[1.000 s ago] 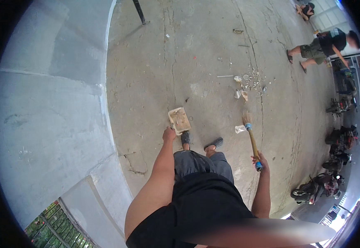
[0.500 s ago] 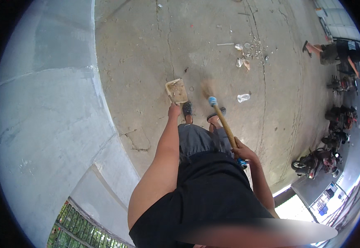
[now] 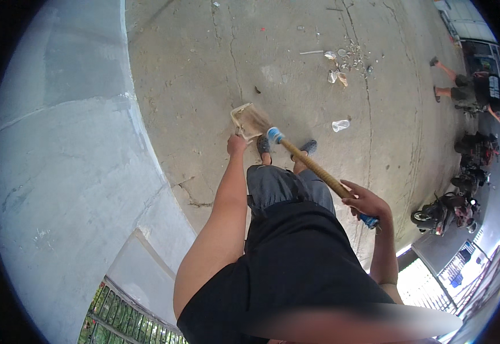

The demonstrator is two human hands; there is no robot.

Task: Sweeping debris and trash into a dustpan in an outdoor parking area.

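Note:
My left hand (image 3: 237,144) is closed round the handle of a cream-coloured dustpan (image 3: 238,117), held low over the concrete in front of my left foot. A broom (image 3: 316,168) with a tan wrapped handle and blue bands slants from lower right to upper left. Near the top end of that handle my right hand (image 3: 366,200) grips it. The broom's brown bristles (image 3: 254,118) reach over the right part of the dustpan and are blurred by motion. What lies inside the pan under the bristles is hidden.
A crumpled clear plastic cup (image 3: 340,125) lies right of the broom. Farther off is scattered litter (image 3: 350,57). A pale wall (image 3: 89,143) stands left. On the right are parked motorcycles (image 3: 442,215) and a person in dark clothes (image 3: 485,92).
The broom head has swung left from the bare floor onto the dustpan, while my right hand moved right and slightly up. The person at the right has stepped nearer.

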